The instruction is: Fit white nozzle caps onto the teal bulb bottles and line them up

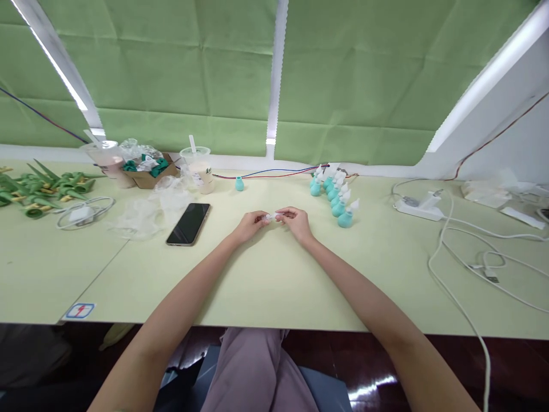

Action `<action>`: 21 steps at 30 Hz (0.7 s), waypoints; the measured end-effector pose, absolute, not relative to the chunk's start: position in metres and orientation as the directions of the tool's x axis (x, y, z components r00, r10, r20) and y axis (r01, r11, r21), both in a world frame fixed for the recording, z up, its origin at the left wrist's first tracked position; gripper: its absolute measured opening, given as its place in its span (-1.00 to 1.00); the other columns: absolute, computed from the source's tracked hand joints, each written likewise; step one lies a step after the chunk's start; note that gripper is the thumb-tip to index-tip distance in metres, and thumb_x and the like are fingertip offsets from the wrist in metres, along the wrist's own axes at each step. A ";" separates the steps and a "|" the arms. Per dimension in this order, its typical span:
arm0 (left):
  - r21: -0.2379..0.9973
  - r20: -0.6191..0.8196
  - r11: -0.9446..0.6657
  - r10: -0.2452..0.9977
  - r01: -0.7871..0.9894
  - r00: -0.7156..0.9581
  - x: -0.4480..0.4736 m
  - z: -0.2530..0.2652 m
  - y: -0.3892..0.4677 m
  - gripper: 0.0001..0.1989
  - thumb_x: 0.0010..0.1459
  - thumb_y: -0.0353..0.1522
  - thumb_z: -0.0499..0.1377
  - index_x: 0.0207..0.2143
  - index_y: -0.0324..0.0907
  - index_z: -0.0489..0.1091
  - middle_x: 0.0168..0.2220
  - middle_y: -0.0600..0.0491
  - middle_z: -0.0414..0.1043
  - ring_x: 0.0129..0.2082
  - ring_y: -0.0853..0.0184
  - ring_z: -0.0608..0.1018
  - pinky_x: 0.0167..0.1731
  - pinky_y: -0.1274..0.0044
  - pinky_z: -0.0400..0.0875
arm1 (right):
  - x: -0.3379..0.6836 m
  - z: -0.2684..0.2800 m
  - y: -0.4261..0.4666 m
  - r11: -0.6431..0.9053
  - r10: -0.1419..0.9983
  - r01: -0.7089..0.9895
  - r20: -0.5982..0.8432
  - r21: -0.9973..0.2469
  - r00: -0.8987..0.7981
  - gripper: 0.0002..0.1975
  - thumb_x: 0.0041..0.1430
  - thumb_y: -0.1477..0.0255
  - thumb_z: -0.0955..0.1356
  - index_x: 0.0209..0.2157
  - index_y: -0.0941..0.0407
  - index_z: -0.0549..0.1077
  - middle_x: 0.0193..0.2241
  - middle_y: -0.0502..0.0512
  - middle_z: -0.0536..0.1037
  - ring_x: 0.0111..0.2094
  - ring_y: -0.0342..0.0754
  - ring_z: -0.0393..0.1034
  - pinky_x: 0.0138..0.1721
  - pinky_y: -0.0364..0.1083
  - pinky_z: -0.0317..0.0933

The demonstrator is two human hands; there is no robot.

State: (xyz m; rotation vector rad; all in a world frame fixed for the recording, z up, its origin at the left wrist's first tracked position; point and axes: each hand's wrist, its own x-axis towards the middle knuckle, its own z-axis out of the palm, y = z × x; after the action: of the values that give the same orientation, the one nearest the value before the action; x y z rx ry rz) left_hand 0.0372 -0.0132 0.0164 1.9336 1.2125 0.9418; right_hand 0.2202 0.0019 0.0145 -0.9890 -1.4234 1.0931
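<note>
Both my hands meet over the middle of the pale green table (274, 286). My left hand (251, 225) and my right hand (297, 222) pinch a small clear-white plastic piece (271, 217) between their fingertips. A single teal bulb (239, 183) stands behind my left hand. A row of several teal bulbs with white tips (337, 197) stands behind and to the right of my right hand.
A black phone (189, 224) lies left of my hands beside crumpled clear plastic bags (146, 214). Two drink cups (199, 167), a cardboard box (148, 171) and green parts (40, 191) sit at the back left. A white power strip (418, 207) and cables (467, 257) lie right.
</note>
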 end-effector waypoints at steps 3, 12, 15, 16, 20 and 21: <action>0.825 0.237 -0.350 0.927 0.443 0.292 0.038 0.019 -0.014 -0.65 0.06 -0.18 0.10 -0.26 -0.27 0.44 -0.49 0.10 0.36 -0.46 0.39 0.37 -0.39 0.56 0.24 | 0.222 0.015 0.003 0.198 0.967 -0.065 0.205 -0.978 -0.150 -0.70 -0.27 0.27 0.50 -0.43 0.13 0.57 -0.47 0.04 0.60 -0.45 -0.09 0.47 -0.40 -0.12 0.39; 0.649 0.353 -0.482 0.876 0.589 0.328 0.042 0.019 -0.019 -0.75 0.15 -0.34 0.01 -0.28 -0.26 0.45 -0.46 0.08 0.39 -0.44 0.39 0.36 -0.36 0.56 0.24 | 0.225 0.011 0.005 0.179 0.969 -0.050 0.185 -0.983 -0.162 -0.82 -0.25 0.38 0.49 -0.48 0.13 0.58 -0.55 0.02 0.57 -0.49 -0.10 0.48 -0.46 -0.15 0.37; 0.569 0.391 -0.538 0.842 0.622 0.371 0.043 0.017 -0.022 -0.74 0.19 -0.37 -0.02 -0.24 -0.27 0.43 -0.38 0.03 0.41 -0.37 0.35 0.41 -0.29 0.54 0.27 | 0.226 0.014 0.004 0.188 0.967 -0.028 0.190 -0.982 -0.170 -0.81 -0.26 0.38 0.49 -0.50 0.15 0.58 -0.58 0.03 0.56 -0.54 -0.11 0.46 -0.48 -0.14 0.36; 0.542 0.396 -0.550 0.834 0.635 0.385 0.043 0.016 -0.022 -0.74 0.21 -0.37 -0.02 -0.22 -0.27 0.43 -0.37 0.01 0.41 -0.36 0.35 0.41 -0.28 0.53 0.28 | 0.227 0.014 0.003 0.190 0.967 -0.013 0.189 -0.982 -0.173 -0.81 -0.27 0.37 0.50 -0.51 0.15 0.58 -0.60 0.03 0.55 -0.55 -0.11 0.44 -0.49 -0.13 0.36; 0.452 0.391 -0.580 0.812 0.678 0.433 0.043 0.013 -0.023 -0.75 0.22 -0.43 -0.05 -0.21 -0.28 0.41 -0.35 -0.03 0.40 -0.35 0.32 0.43 -0.28 0.52 0.30 | 0.227 0.013 0.002 0.197 0.959 0.040 0.184 -0.979 -0.217 -0.82 -0.29 0.36 0.50 -0.56 0.16 0.56 -0.59 0.05 0.56 -0.58 -0.13 0.40 -0.47 -0.11 0.35; 0.444 0.389 -0.581 0.811 0.682 0.437 0.043 0.012 -0.023 -0.75 0.22 -0.45 -0.05 -0.21 -0.28 0.41 -0.35 -0.03 0.40 -0.34 0.32 0.43 -0.27 0.52 0.31 | 0.227 0.012 0.002 0.195 0.957 0.039 0.182 -0.980 -0.225 -0.81 -0.30 0.36 0.50 -0.57 0.16 0.56 -0.57 0.06 0.57 -0.58 -0.13 0.40 -0.46 -0.10 0.35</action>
State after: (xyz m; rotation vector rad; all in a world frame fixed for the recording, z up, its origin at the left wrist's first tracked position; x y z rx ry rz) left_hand 0.0427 -0.0225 0.0121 2.4688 1.3044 0.8520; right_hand 0.2271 0.0022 0.0121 -0.9952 -1.5006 1.1927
